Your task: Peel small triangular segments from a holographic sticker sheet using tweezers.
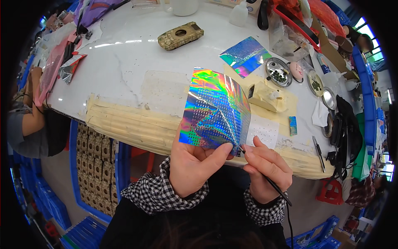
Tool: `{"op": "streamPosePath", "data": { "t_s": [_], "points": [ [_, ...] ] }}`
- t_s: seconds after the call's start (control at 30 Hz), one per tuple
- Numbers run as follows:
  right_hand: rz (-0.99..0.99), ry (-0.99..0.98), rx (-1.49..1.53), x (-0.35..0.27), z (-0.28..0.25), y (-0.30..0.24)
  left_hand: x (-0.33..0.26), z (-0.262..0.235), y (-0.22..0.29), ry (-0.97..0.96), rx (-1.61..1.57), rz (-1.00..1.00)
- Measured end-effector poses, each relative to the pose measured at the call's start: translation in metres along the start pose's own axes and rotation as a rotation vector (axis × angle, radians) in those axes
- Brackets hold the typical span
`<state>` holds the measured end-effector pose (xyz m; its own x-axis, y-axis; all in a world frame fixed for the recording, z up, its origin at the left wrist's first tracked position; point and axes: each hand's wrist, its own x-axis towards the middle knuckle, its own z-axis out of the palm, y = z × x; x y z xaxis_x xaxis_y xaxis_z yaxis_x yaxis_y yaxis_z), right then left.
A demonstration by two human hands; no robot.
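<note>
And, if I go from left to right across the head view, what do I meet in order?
red-and-silver foil packet → left hand holding the rainbow sheet → right hand with the thin black tool → slim pointed tool on the table

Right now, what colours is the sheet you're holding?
The sheet shimmers blue, green, yellow and pink, best in head view.

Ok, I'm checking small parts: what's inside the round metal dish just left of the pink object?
The round metal dish holds small dark green pieces; whatever lies directly under them is covered.
</note>
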<state>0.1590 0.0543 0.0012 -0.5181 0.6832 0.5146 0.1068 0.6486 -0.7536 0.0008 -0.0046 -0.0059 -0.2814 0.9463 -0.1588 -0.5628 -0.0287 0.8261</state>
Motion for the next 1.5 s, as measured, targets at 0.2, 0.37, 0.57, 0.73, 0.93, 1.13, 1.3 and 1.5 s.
{"op": "streamPosePath", "data": {
  "t_s": [0.2,0.37,0.57,0.73,0.93,1.13,1.3,1.5],
  "points": [
    [0.038,-0.010,0.075,-0.0011,-0.0001,0.0020,0.0000,-0.0017,-0.0003,-0.012,0.028,0.015],
    [0.038,-0.027,0.093,-0.0004,-0.0008,0.0018,0.0002,-0.0003,0.0000,0.017,0.038,0.010],
    [-0.020,-0.052,0.063,0.0008,-0.0011,0.0023,0.0008,-0.0012,-0.0039,0.015,-0.004,0.046],
    [-0.064,-0.076,-0.021,0.0025,-0.0024,0.0003,0.0022,0.0005,-0.0014,-0.016,-0.027,0.062],
    [-0.083,-0.067,-0.065,0.0021,-0.0019,-0.0008,0.0016,0.0011,-0.0019,0.015,-0.035,0.057],
    [-0.073,-0.057,-0.083,0.0018,-0.0012,-0.0021,0.0015,0.0011,-0.0010,-0.013,-0.025,0.063],
    [-0.035,-0.025,-0.077,0.0015,0.0022,-0.0049,0.0006,-0.0001,-0.0018,-0.010,-0.025,0.071],
    [-0.091,-0.083,-0.072,0.0011,-0.0016,0.0005,0.0007,-0.0006,-0.0022,-0.004,-0.035,0.050]
  ]
}}
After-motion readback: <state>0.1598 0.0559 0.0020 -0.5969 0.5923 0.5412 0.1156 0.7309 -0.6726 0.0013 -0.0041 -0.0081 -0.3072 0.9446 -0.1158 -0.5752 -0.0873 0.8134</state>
